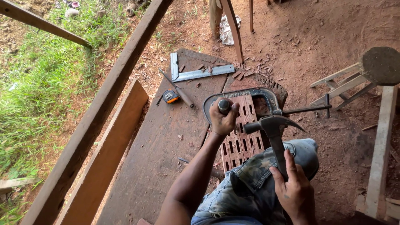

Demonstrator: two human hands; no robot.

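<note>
Left hand (223, 118) grips a chisel (224, 106) upright on the slotted wooden panel (243, 139), which is clamped by a metal clamp (250, 96) on the worktop (166, 137). Right hand (293, 187) is closed round a hammer (273, 129), poised beside the chisel. Many slots are cut; finished extent unclear.

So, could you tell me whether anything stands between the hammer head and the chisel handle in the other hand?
Nothing visible does: the hammer in the right hand sits beside the chisel gripped by the left hand.
</note>
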